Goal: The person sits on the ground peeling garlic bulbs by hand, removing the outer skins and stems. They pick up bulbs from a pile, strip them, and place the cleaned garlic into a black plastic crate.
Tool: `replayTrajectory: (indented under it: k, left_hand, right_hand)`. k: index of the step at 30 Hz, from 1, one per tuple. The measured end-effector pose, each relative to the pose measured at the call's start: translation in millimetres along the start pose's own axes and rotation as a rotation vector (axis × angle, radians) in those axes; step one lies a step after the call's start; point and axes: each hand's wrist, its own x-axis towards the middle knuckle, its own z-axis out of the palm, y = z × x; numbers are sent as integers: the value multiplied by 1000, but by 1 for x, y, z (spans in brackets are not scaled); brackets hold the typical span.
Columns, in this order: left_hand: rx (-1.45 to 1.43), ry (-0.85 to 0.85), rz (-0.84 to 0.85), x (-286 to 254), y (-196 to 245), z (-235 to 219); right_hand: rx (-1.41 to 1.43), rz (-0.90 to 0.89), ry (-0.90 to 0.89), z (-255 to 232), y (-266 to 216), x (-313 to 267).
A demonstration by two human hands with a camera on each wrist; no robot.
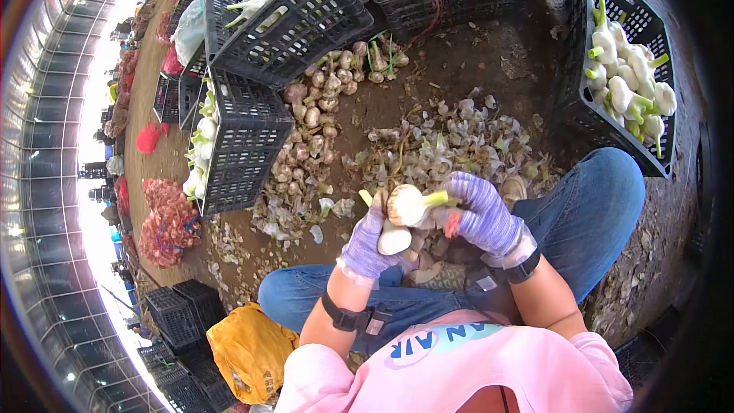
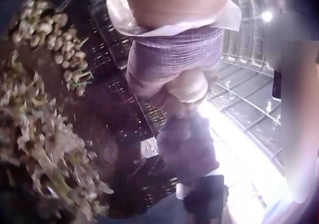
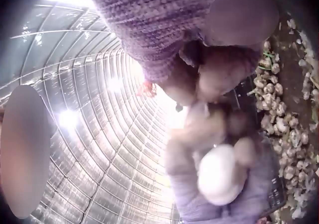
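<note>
My left hand point(image 1: 365, 248), in a purple knit glove, holds a white, clean-skinned garlic bulb point(image 1: 394, 241) against its palm. Above that one, between both hands, is a second garlic bulb point(image 1: 405, 205) with a brownish root end and a green stem pointing right. The gloved right hand point(image 1: 485, 216) pinches this bulb at its stem side, fingers curled and blurred. Something small and red point(image 1: 453, 223) shows at the right fingertips; I cannot tell what it is. From the right wrist view, the white bulb point(image 3: 219, 176) lies in the left palm.
Unpeeled garlic point(image 1: 325, 99) is heaped ahead on the left, beside loose peelings point(image 1: 466, 138) on the dirt floor. Black crates point(image 1: 248, 145) of trimmed garlic stand at the left, and another crate point(image 1: 612, 134) at the right. A yellow bag point(image 1: 245, 352) lies by the left knee.
</note>
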Motion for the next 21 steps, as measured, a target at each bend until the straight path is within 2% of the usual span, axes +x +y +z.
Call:
replayTrajectory:
  k: [1,2,3,5,6,7,8,9,10,11,13,14,15,17,18,19,21]
  left_hand:
    - [53,28,-105,1,2,-3]
    - [127,219,-19,3,-2,-1]
    - [126,218,-19,4,-4,2]
    - [539,293,385,6,-4,11]
    - [714,291,428,10,-1,14]
    - [712,292,428,9,5,17]
    - [596,216,313,4,14,19]
    - [479,142,199,-2,22,21]
    - [408,73,151,-4,26,22]
    - [410,66,154,-2,26,20]
    - [706,178,361,2,22,14]
    - [915,156,551,4,23,13]
    - [915,157,549,3,22,15]
    - [1141,256,550,2,21,24]
    - [1222,335,565,2,19,34]
    - [1222,337,564,5,15,32]
    - [1039,471,441,11,7,24]
  right_hand:
    - [-1,0,-1,3,6,1]
    - [86,39,68,5,11,4]
    - [172,78,138,6,13,6]
    - [180,70,106,6,-3,10]
    - [388,243,28,6,-7,8]
    - [596,417,-53,5,-11,7]
    - [1088,478,-164,-3,-14,11]
    - [1218,516,-64,-2,-27,10]
    - [1253,506,-59,1,-25,9]
    - [1285,491,-52,3,-21,9]
    - [1173,436,-50,4,-14,13]
    - [1066,389,-48,5,-12,14]
    - [1068,390,-47,4,-15,13]
    - [755,464,-29,-1,-23,11]
    - [789,399,-5,5,-14,10]
    - [790,400,-6,6,-12,10]
    - [662,413,17,8,-11,8]
